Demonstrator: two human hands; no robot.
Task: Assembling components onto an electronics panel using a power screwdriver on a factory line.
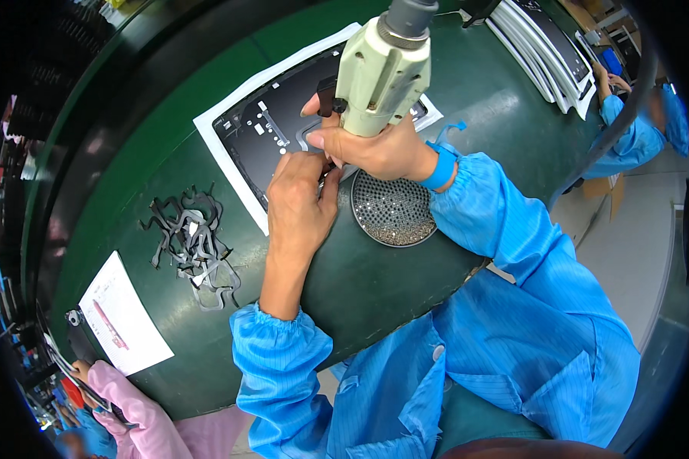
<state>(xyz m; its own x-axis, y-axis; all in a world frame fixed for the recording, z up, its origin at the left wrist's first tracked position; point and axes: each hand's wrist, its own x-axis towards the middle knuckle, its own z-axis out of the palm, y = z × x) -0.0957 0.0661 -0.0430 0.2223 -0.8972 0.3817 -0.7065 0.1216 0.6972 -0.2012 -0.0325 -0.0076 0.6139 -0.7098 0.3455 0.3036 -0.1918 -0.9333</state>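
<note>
My right hand [386, 149] is wrapped round the lower part of a pale green power screwdriver [379, 76], which stands upright with a grey top; its tip is hidden. Under it lies a flat black panel [241, 138] with small white and grey parts, resting on a white sheet [223, 153]. My left hand [302, 203] is at the panel's near edge, fingers curled and pressed together close to the right hand's fingertips. What they pinch, if anything, is hidden. Just right of them sits a round dish [390, 203] with a perforated plate and many small screws.
A tangled heap of grey and black bent strips [195, 245] lies left on the green table [344, 283]. Beyond it are paper [130, 336] and a red pen [109, 325]. More panels [532, 57] are stacked far right. Co-workers in pink [142, 405] and blue [628, 141] sit nearby.
</note>
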